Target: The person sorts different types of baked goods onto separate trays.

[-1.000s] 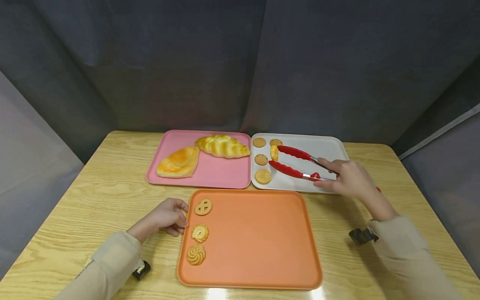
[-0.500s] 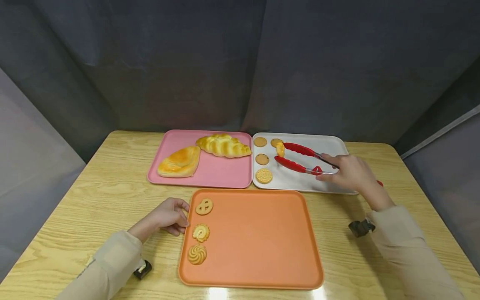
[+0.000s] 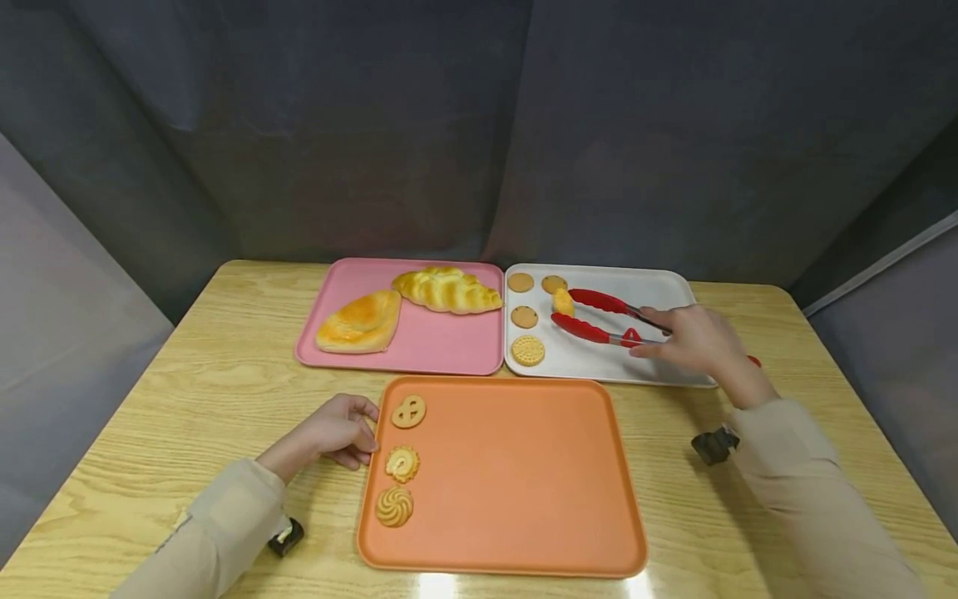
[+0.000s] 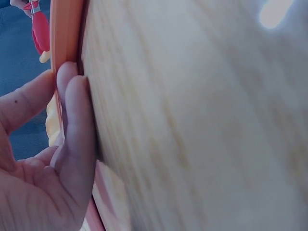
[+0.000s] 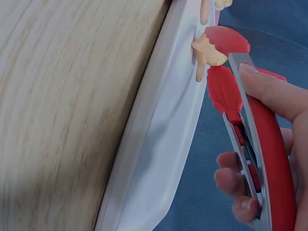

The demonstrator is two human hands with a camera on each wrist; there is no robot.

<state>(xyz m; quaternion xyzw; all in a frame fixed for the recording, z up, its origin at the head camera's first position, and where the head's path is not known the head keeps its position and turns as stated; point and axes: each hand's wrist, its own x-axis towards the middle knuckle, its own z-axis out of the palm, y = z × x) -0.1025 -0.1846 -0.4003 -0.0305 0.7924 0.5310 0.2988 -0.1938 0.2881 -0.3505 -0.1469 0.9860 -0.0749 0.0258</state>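
My right hand [image 3: 696,337] holds red-tipped tongs [image 5: 269,159], thumb on one arm and fingers curled round the other. The tong heads stand apart over the white tray [image 3: 636,287]. Near their tips is a small yellow-orange baked piece [image 3: 564,303], ridged and pointed in the right wrist view [image 5: 209,52]; a firm hold on it I cannot tell. My left hand [image 3: 340,431] pinches the left rim of the orange tray [image 4: 65,33], thumb on one side and fingers on the other. Along that tray's left side lie a pretzel cookie [image 3: 408,412], a ring-like cookie [image 3: 402,463] and a swirl cookie [image 3: 394,507].
Several round cookies [image 3: 528,350] line the white tray's left side. The pink tray [image 3: 449,349] beside it bears a flat triangular bread [image 3: 361,323] and a braided bread [image 3: 449,290]. A dark curtain [image 3: 479,133] hangs behind the wooden table [image 3: 187,374].
The tongs and the small yellow-orange piece have shifted slightly right over the white tray, and the piece has turned a little. The left hand has stayed at the orange tray's rim.
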